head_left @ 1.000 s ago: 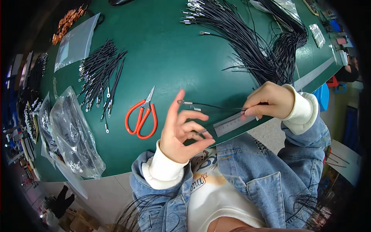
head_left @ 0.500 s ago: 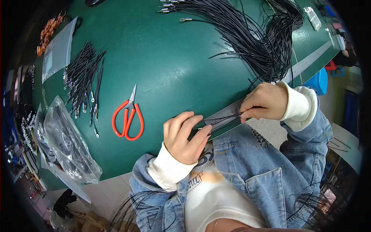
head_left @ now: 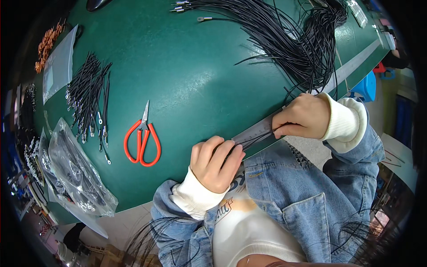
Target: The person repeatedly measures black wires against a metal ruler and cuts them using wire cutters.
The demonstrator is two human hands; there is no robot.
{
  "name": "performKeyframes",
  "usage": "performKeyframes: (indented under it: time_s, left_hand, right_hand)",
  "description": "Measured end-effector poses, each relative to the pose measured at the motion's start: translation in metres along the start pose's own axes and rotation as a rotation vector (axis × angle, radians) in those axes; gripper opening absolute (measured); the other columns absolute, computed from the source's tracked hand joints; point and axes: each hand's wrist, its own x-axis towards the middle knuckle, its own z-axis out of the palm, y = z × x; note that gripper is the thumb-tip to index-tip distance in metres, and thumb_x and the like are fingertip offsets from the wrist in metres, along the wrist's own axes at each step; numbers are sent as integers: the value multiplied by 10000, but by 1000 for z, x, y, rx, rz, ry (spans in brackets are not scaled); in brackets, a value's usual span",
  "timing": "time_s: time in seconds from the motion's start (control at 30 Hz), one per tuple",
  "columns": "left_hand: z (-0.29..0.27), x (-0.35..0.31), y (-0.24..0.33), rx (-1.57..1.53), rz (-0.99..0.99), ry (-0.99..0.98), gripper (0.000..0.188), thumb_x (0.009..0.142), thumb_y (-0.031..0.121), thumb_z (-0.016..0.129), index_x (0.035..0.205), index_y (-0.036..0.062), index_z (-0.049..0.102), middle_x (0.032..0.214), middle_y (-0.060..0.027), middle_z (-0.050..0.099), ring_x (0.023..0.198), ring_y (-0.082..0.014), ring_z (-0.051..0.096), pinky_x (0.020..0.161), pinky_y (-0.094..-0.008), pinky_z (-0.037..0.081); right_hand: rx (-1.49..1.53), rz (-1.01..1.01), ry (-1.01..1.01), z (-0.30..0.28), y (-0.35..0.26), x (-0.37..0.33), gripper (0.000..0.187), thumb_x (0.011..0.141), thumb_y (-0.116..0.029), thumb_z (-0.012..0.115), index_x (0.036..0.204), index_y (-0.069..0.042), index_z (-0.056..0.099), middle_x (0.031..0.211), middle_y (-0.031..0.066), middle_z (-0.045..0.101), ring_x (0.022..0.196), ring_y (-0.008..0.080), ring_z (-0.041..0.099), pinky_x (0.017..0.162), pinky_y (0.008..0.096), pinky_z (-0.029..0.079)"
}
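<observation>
Two or so thin black cables [head_left: 260, 137] stretch between my hands along a steel ruler [head_left: 250, 132] at the near edge of the green table. My right hand [head_left: 303, 117] pinches them between thumb and fingers above the ruler. At the ruler's left end, my left hand [head_left: 215, 163] curls closed over the other end of the cables, hiding their tips. A big bundle of long black cables [head_left: 293, 49] lies beyond my right hand. Red-handled scissors [head_left: 143, 138] rest on the table left of my left hand, blades pointing away.
On the left lie short black cables with metal ring terminals [head_left: 91, 98], a flat clear bag [head_left: 60, 64], copper-coloured parts [head_left: 48, 46] and clear bags of black cables [head_left: 78, 164]. A long metal strip [head_left: 356, 64] runs along the right edge, near a blue stool [head_left: 367, 86].
The fingers of my left hand have drawn closer together over the cable ends. My right hand keeps its pinch, slightly shifted. The view has moved a little, shifting the table items.
</observation>
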Motion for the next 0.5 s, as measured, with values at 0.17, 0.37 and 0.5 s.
performKeyframes:
  time_s: [0.17,0.37,0.5]
  left_hand:
    - [0,-1,-1,105,103,-27,259,695,61,614,935,-34,644,966,-129,605,917,-277,561,719,-360,458]
    - [-6,3,1,65,88,-82,311,635,30,668,943,-14,659,951,-117,622,890,-279,583,679,-364,472]
    - [-9,5,2,38,97,-73,325,628,39,642,947,-20,660,941,-123,617,865,-265,584,676,-350,469]
  right_hand:
    - [63,8,82,0,-2,2,197,888,-267,566,909,-92,653,698,84,651,629,269,636,591,354,510]
    - [-3,-74,45,-1,6,-6,162,894,-176,545,833,-56,635,723,54,665,607,232,632,564,318,498]
    - [27,3,17,-2,7,-9,171,888,-159,530,782,-55,614,699,49,653,621,234,632,585,319,500]
